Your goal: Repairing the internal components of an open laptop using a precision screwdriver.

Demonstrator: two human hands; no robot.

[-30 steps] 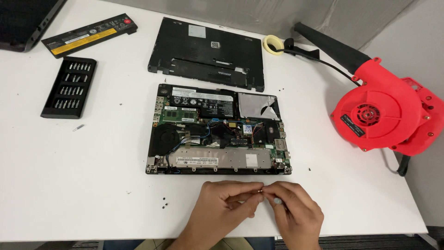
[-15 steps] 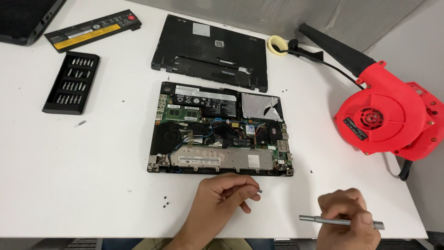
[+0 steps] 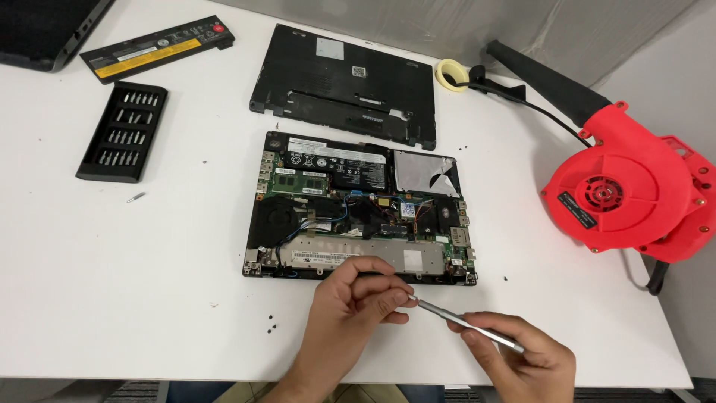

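Holding a slim silver screwdriver, the right hand grips its handle near the table's front edge, tip pointing up-left. Left hand pinches closed at the driver's tip, fingers curled; what it pinches is too small to tell. Both hands sit just in front of the opened laptop, insides exposed. Removed bottom cover lies behind it. Bit case and battery far left, red blower right, tape roll near it. White table, few loose screws.
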